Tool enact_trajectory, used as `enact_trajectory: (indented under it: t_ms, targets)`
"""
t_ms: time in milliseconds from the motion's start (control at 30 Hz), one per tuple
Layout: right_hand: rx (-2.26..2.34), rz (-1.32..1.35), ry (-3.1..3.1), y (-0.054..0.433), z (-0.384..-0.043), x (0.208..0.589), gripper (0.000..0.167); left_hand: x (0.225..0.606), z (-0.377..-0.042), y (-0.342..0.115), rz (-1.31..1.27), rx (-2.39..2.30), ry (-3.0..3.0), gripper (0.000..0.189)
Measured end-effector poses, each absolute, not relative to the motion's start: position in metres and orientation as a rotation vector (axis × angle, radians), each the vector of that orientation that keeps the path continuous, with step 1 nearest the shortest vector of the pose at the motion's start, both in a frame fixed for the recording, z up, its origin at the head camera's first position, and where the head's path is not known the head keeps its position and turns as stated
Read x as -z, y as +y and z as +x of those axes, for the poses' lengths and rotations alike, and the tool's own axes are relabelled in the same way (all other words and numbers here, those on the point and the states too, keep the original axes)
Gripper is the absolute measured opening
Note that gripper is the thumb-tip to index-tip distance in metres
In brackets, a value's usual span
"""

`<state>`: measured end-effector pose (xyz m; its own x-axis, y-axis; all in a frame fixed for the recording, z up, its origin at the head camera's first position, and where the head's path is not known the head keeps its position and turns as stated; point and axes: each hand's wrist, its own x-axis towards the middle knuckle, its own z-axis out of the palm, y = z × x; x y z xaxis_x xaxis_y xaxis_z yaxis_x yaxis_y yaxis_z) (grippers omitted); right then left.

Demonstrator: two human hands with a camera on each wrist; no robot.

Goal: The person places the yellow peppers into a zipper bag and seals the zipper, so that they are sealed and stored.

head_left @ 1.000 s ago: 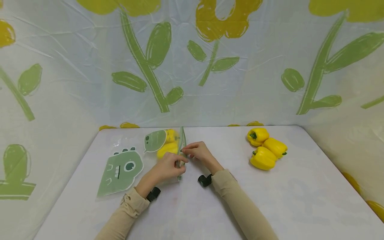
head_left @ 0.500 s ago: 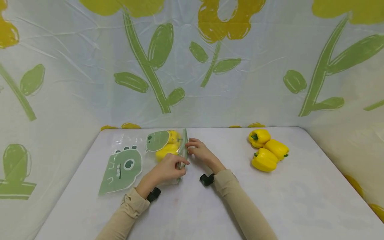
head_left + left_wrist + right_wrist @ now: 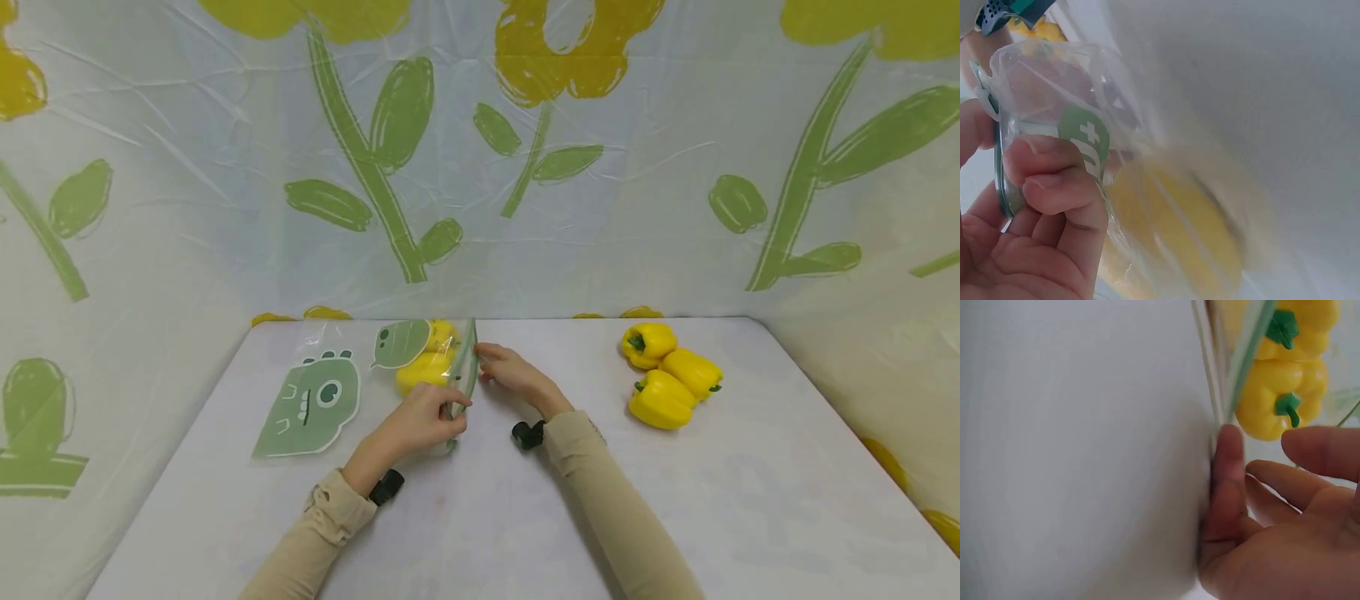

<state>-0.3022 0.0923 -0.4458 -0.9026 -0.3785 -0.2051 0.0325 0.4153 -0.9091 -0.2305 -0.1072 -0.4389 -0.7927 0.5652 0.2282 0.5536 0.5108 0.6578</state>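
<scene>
A clear zip bag (image 3: pixel 461 379) with a green cartoon print lies left of centre, its mouth facing right. Inside show two yellow bell peppers (image 3: pixel 423 372), also seen in the right wrist view with green stems (image 3: pixel 1287 403). My left hand (image 3: pixel 420 417) pinches the near part of the bag's mouth between thumb and fingers; the left wrist view shows the green-edged rim (image 3: pixel 1000 169) in that grip. At the far part of the mouth is my right hand (image 3: pixel 517 375), fingers spread and loosely bent, one fingertip (image 3: pixel 1230 440) right at the rim.
Three more yellow bell peppers (image 3: pixel 667 375) sit clustered on the white table (image 3: pixel 750 500) at the right. Clear plastic with a green one-eyed monster print (image 3: pixel 318 408) lies flat at the left. A flower-printed curtain (image 3: pixel 637 200) hangs behind the table.
The right hand has shifted right and its fingers have loosened from the rim. The bag's far rim has come right and its mouth gapes wider. The monster print has slid away from me.
</scene>
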Motion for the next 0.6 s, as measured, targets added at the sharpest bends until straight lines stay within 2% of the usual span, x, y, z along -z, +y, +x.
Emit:
enact_trajectory:
  t_ms: [267,433,600]
  targets:
    - [1.299,-0.481,2.484,0.127,-0.286,0.405,0.05,0.439,-0.23,-0.105,0.911,-1.172,2.729,0.025]
    - [1.178,-0.666,2.736,0.171,-0.275,0.367,0.042,0.439,-0.229,-0.104,0.941,-1.179,2.741,0.022]
    - [1.119,-0.642,2.912,0.222,-0.274,0.341,0.039,0.44,-0.229,-0.104,0.943,-1.192,2.738,0.024]
